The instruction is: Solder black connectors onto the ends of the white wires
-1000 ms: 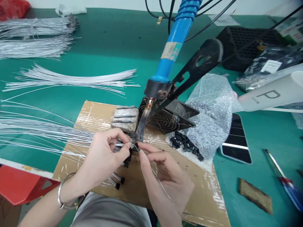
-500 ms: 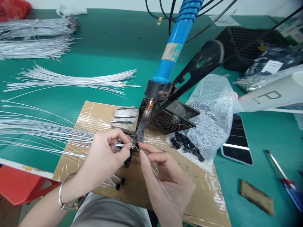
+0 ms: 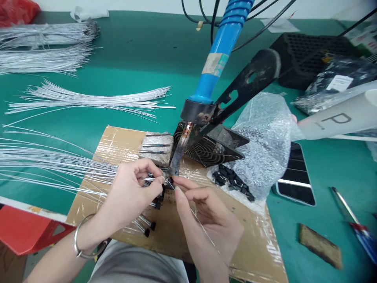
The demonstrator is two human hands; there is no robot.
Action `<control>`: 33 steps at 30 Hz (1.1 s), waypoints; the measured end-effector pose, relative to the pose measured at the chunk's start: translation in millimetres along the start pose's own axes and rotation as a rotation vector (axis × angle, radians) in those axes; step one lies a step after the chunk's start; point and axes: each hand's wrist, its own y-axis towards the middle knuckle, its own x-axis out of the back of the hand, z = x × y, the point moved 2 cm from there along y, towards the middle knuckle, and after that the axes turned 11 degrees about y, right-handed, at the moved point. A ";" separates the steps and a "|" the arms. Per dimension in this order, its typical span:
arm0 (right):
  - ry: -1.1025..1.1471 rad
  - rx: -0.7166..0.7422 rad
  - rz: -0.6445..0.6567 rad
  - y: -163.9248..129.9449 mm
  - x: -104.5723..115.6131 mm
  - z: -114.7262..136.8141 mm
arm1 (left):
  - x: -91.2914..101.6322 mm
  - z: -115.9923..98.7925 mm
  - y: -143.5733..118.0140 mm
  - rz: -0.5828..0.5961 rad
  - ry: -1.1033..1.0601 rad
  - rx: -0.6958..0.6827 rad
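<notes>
A blue-handled soldering iron (image 3: 218, 55) is fixed in a black metal bracket (image 3: 250, 78), with its dark tip (image 3: 176, 159) pointing down. Just left of the tip, my left hand (image 3: 137, 192) pinches the end of a thin white wire; the exact joint is hidden by the fingertips. My right hand (image 3: 210, 220) grips a strand of solder wire (image 3: 206, 232) between thumb and fingers, its end close to the iron's tip. Beneath the hands, wires with black end pieces (image 3: 146, 232) lie on cardboard (image 3: 247, 239).
White wires (image 3: 64, 163) spread in from the left, and another bundle (image 3: 88, 100) lies behind. A block with metal rods (image 3: 156, 148) and a round-grilled fan (image 3: 203, 151) stand behind the hands. Black pieces (image 3: 232, 182), bubble wrap (image 3: 262, 137) and a phone (image 3: 294, 173) are rightward.
Both hands stay almost in place at the iron's tip. The solder wire between the right fingers and the tip looks slightly straighter.
</notes>
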 end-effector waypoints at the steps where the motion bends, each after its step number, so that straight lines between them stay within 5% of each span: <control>1: -0.003 -0.002 0.000 0.2 0.0 0.3 | 0.0 -0.2 0.6 0.000 -0.007 -0.001; 33: -0.025 0.009 0.002 0.2 1.2 -1.0 | 0.4 -0.9 1.4 -0.017 -0.024 -0.019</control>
